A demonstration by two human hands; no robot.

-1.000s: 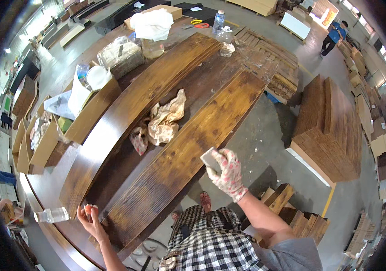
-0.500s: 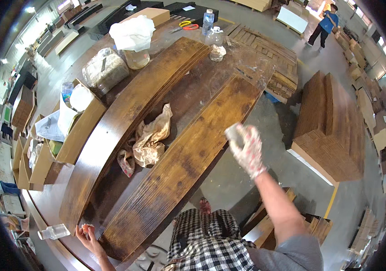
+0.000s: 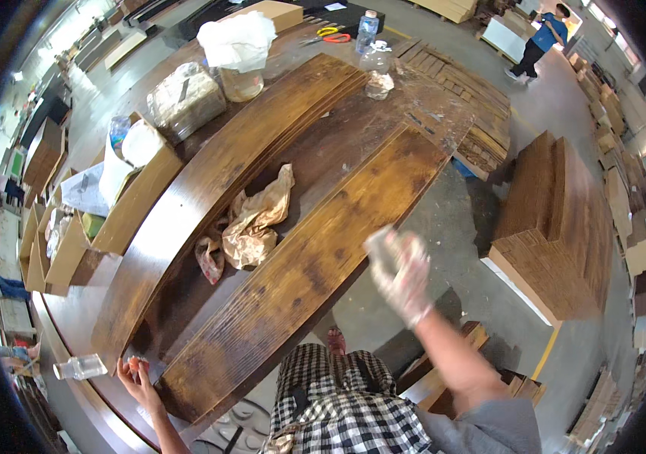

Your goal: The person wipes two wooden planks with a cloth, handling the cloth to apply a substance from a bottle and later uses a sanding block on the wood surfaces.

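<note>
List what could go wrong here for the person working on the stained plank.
The right hand is motion-blurred beside the near plank with a pale block in its grip; a loose hold could let it fall to the floor. The left hand presses the plank's end by the table edge, where a shifting board might pinch fingers. The crumpled rag could smear the finish.

A woodworking factory floor: stained planks (image 3: 315, 250) on a workbench (image 3: 414, 98), stacked boards (image 3: 557, 219), concrete floor (image 3: 474, 219).
</note>
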